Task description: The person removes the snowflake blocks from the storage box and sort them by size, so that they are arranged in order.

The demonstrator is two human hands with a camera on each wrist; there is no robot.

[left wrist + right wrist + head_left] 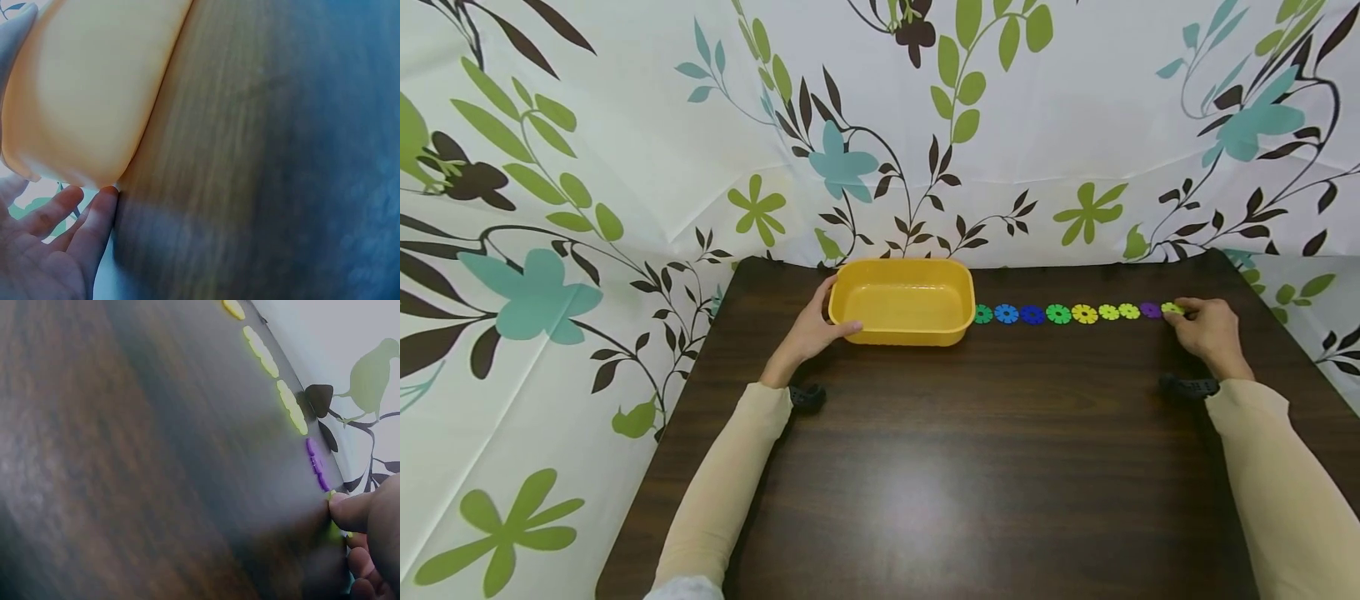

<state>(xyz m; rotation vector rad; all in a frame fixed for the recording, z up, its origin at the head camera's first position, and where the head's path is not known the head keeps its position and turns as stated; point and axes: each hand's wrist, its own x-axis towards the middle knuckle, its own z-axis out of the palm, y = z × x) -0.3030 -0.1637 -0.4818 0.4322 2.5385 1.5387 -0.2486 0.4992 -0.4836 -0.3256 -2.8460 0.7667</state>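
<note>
My left hand (811, 327) holds the left end of a yellow plastic tub (902, 337), thumb over the front rim and fingers at the side. Seen from the left wrist, the fingertips (107, 194) touch the tub's base corner. To the tub's right, flat notched flower-shaped discs run in a row: green, light blue, dark blue, green, a yellow disc (1084, 314), two yellow-green ones, and a purple disc (1151, 309). At the row's right end my right hand (1212, 329) pinches a yellow-green disc (1172, 308), mostly covered by the thumb in the right wrist view.
A dark wooden table (925, 467) lies under everything. Behind it hangs a white cloth (647, 100) with printed leaves and flowers, meeting the table's back edge close behind the tub and row.
</note>
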